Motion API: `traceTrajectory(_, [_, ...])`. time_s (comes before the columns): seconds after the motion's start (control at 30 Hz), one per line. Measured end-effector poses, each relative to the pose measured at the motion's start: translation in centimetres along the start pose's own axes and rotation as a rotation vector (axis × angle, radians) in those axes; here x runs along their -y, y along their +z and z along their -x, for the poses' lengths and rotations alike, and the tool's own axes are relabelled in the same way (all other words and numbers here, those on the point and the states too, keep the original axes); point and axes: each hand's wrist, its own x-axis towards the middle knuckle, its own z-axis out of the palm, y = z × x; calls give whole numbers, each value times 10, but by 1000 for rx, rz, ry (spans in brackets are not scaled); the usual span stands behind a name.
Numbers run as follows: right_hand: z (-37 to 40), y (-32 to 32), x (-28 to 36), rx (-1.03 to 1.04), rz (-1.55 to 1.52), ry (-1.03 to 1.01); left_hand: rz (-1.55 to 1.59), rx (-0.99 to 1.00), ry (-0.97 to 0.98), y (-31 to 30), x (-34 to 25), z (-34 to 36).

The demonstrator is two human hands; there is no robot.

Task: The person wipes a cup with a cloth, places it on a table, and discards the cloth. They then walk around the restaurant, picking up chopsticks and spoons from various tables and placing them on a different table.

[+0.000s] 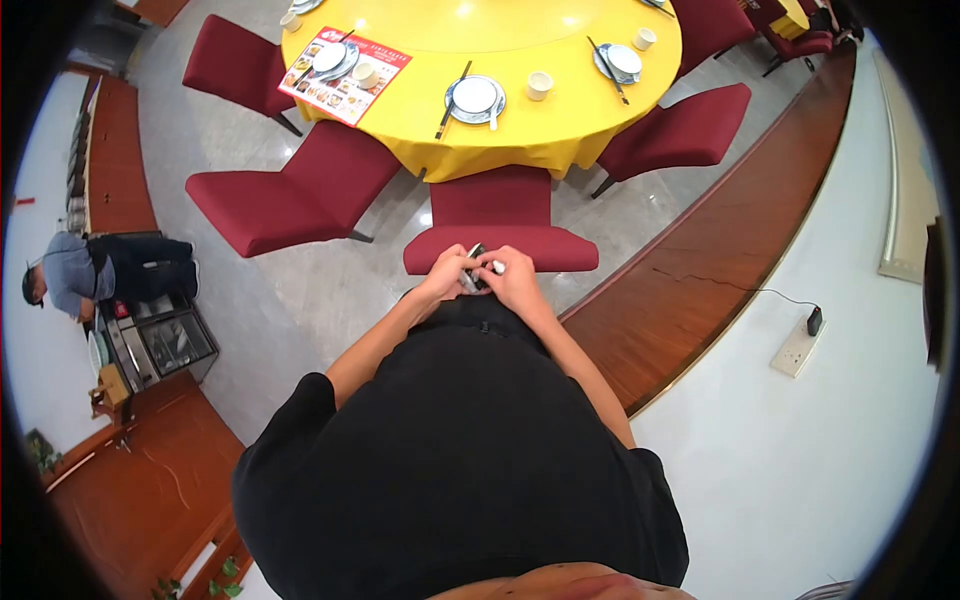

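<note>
- While a person (75, 275) bends over a metal-framed counter (150, 345), well left of the hands, a smooth maroon chair (290, 190) stands nearer them.
- The left hand (447, 277) meets the right at the fingers, gripping a small object (474, 266), dark with silvery edges, its details too small to tell.
- Beyond both hands, a glossy yellow cloth drapes the round table (430, 40).
- The right hand (515, 282) pinches a small white piece (498, 267) beside that object.
- Right of them runs a polished, reddish-brown wooden ledge (700, 290).
</note>
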Motion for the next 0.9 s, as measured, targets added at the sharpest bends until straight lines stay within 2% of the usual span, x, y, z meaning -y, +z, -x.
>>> traceTrajectory(0.1, [5,1,0,77,-36,27,4,27,-88,-8,0,-5])
traceTrajectory(0.2, [9,4,-5,102,-21,38,28,228,-207,-14,0,-11])
traceTrajectory(0.33, [13,11,-19,165,-111,89,6,197,-133,-6,10,-10])
traceTrajectory(0.37, [15,13,-24,201,-146,130,46,264,-137,-16,21,-18])
traceTrajectory(0.43, [16,12,-27,270,-218,215,-3,163,-91,-9,25,-13])
traceTrajectory(0.53, [25,9,-19,179,-28,10,-32,-39,6,-13,35,-18])
traceTrajectory(0.6, [35,5,-7,222,-59,-65,-11,-138,20,-19,39,-22])
traceTrajectory(0.67, [37,-1,2,254,-97,-124,-8,-238,116,-14,47,-21])
traceTrajectory(0.77, [40,2,-5,266,-110,-157,103,-182,-34,-5,39,-9])
traceTrajectory(0.87, [35,5,-7,320,-203,182,74,-212,48,1,42,-4])
traceTrajectory(0.9, [34,12,-18,253,-157,152,45,-206,108,-2,47,-7])
